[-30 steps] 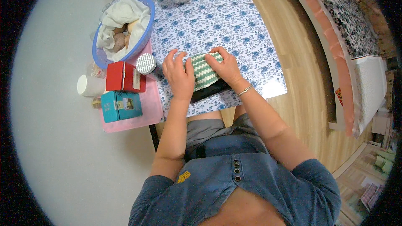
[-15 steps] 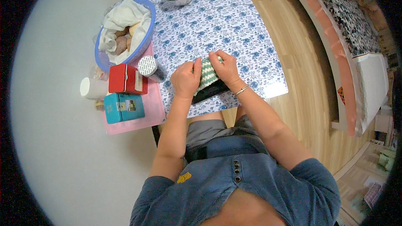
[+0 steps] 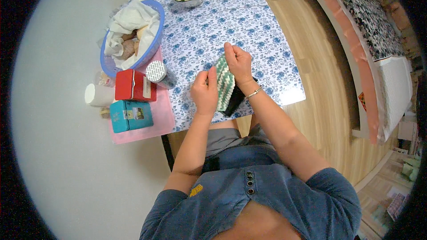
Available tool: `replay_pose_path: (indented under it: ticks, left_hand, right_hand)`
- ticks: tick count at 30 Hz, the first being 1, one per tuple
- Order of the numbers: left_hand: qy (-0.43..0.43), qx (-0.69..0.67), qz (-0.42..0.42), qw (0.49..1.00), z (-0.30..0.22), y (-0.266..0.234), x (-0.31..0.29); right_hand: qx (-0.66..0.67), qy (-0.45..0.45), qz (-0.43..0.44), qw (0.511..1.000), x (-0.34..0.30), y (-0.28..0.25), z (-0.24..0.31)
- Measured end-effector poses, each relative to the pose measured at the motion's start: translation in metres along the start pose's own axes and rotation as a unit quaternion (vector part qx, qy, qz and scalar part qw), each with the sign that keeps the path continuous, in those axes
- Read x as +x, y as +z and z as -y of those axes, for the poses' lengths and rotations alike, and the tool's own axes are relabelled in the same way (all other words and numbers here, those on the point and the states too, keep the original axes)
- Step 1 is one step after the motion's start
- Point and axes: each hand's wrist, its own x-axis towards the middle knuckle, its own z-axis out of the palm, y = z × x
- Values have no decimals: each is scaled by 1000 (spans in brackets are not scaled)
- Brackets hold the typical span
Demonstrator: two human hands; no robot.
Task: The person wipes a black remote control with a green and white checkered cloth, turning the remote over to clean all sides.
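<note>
Between my hands is a green and white striped knitted piece (image 3: 225, 86), tilted above the near edge of the table. My left hand (image 3: 205, 93) is closed on its left edge, thumb pointing up. Higher up and to the right, my right hand (image 3: 239, 64) grips its upper edge, with a metal bangle on the wrist. A flat black thing (image 3: 236, 101) lies under the knitted piece on the tablecloth, partly covered by it and by my right wrist; its kind I cannot make out.
The table wears a blue floral tablecloth (image 3: 200, 31). On its left stand a blue basket (image 3: 162, 22) with cloth and round items, a jar with a perforated lid (image 3: 160, 73), a red tin (image 3: 133, 85), a teal tin (image 3: 130, 118) and a white cup (image 3: 95, 94). A food bowl (image 3: 189, 1) with chopsticks sits far off.
The knitted piece has turned to a steeper slant. My left hand moved right and slightly down; my right hand rose a little. More of the knitted piece's face shows.
</note>
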Motion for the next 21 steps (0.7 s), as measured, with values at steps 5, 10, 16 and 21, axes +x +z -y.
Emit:
replay_pose_path:
  ticks: [5,10,16,21]
  left_hand:
    - [-90,-140,155,974,-9,-12,-15]
    - [-73,-181,220,956,-2,-9,-45]
    - [169,137,103,971,-13,-7,-48]
    - [152,13,110,982,4,16,-32]
  right_hand:
    - [-70,-124,31,989,-9,-25,23]
    - [-268,-180,39,946,-44,-59,23]
    - [-253,-103,70,959,-78,-65,29]
    - [-201,0,66,977,-83,-61,35]
